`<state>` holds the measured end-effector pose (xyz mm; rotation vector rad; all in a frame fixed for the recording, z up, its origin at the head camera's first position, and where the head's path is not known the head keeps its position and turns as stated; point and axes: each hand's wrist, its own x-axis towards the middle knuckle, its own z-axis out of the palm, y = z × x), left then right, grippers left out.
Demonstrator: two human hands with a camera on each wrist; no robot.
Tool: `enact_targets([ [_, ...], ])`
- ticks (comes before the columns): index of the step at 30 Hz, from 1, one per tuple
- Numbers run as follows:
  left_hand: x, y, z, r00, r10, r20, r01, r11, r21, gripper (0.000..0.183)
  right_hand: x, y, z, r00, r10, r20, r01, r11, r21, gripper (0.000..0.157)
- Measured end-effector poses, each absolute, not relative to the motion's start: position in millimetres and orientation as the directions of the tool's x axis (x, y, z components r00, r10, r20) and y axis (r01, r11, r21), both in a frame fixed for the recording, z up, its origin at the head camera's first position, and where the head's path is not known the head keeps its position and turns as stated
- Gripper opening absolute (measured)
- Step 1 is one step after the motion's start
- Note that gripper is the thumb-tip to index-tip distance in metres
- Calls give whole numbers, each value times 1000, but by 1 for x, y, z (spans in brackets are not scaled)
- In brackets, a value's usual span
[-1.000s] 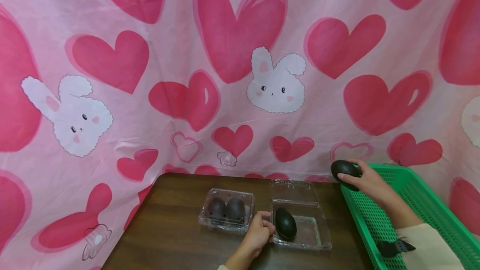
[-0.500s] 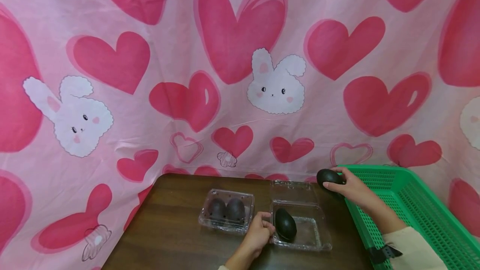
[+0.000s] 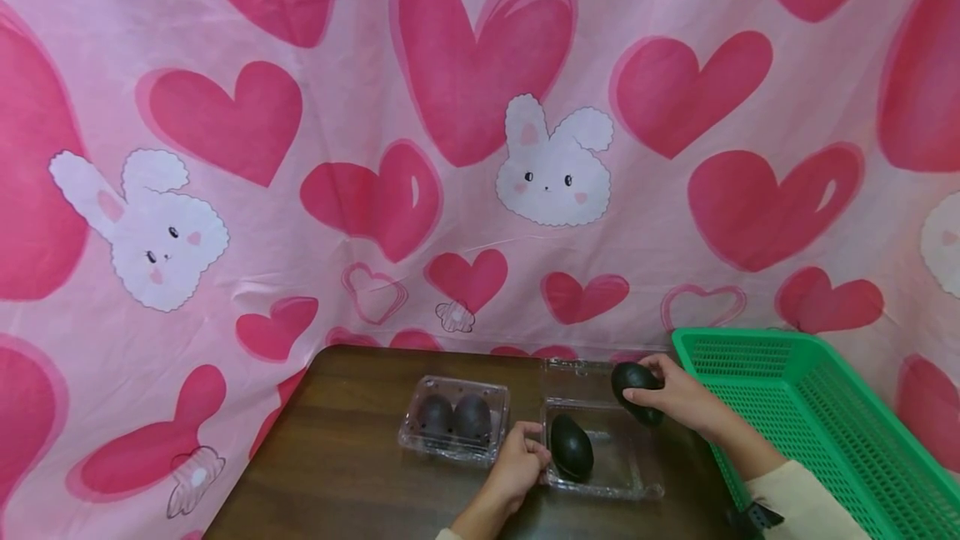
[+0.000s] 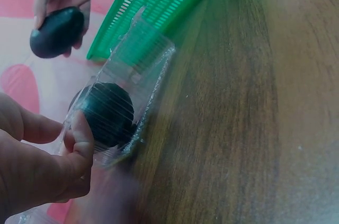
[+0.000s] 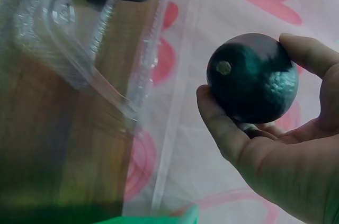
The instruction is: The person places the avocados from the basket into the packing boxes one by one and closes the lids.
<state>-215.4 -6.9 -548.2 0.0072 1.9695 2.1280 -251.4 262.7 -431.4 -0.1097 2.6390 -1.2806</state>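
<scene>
My right hand (image 3: pixel 686 398) grips a dark green avocado (image 3: pixel 633 390) above the right part of an open clear plastic clamshell (image 3: pixel 611 486). In the right wrist view, thumb and fingers wrap the sides of this avocado (image 5: pixel 251 78), its round stem scar showing. Another avocado (image 3: pixel 572 447) lies in the left half of the clamshell's base; the lid is folded back towards the wall. At the base's left rim, my left hand (image 3: pixel 517 461) pinches the plastic wall, its thumb and fingers (image 4: pixel 82 136) beside that avocado in the left wrist view.
To the left stands a closed clear clamshell (image 3: pixel 487 394) with two dark avocados inside. A green perforated basket (image 3: pixel 798 348) sits on the right side of the brown table (image 3: pixel 330 448). Behind the table hangs a pink cloth (image 3: pixel 465 215) with hearts and rabbits.
My right hand has carried its avocado left and downward, from over the basket's edge to over the open clamshell. The left hand has stayed at the clamshell's left rim.
</scene>
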Motion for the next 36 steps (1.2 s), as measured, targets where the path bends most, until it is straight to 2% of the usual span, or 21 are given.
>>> enact_targets([
  [11,-218,-6,-550,-970,181,-162,-177,-74,981,41,-248,243,-458,-975,-151,-165,29,645,-763,68],
  [21,-219,-4,-552,-974,162,-161,-173,-60,983,41,-246,230,-483,-984,-73,-162,51,758,-650,67],
  [29,-217,-5,-549,-973,170,-159,-173,-76,982,40,-243,219,-499,-995,-90,-52,-41,803,-594,61],
  [36,-217,-5,-550,-973,170,-155,-171,-83,982,40,-245,215,-512,-993,-120,-19,-89,824,-559,59],
])
